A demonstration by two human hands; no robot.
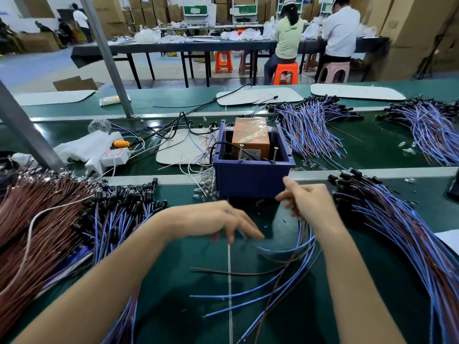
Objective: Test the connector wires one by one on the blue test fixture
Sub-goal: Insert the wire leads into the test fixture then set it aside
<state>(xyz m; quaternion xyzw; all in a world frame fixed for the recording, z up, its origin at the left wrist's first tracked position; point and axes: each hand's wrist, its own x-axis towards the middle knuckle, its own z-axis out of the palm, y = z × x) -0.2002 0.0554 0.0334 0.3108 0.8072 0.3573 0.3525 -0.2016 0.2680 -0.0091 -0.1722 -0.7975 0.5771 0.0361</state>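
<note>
The blue test fixture (250, 180) is a plastic box holding an orange unit, standing on the green belt in front of me. My right hand (308, 202) is closed around a small bunch of blue and brown connector wires (285, 264) that trail down toward me, just below the fixture's front wall. Left of it, my left hand (218, 222) hovers palm down, blurred, fingers spread; a thin wire seems to touch its fingertips, though a grip cannot be made out. A large pile of wires with black connectors (119, 204) lies to the left, another pile (397, 224) to the right.
More wire bundles (313, 125) lie behind the fixture on the far belt. White trays (258, 95), a white power strip (109, 157) and plastic bags sit at the back left. A grey metal post (109, 60) rises from the belt's rail. Two people sit at a far table.
</note>
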